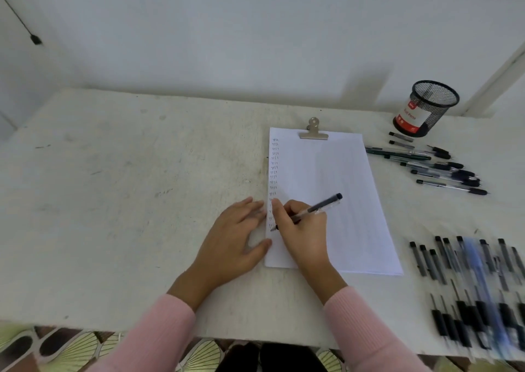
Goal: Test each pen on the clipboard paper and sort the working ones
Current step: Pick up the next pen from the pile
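Paper (335, 178): on the table (127, 187), a column of small marks down its left edge.
Right hand (301, 229): curled round a pen (318, 207), tip on the paper's lower left edge.
Left hand (235, 235): flat, fingers straight, touching the paper's left edge.
Loose pens (434, 164): right of the paper's top, near a mesh cup (426, 108).
Blurred pens (477, 286): right of the paper's bottom corner.

Desk nook: white table (113, 187), mesh cup (426, 108)

We see a scuffed white bench (113, 187) against a pale wall (227, 30), a black cord (36, 40) hanging far left, leaf-patterned floor (79, 346) below.
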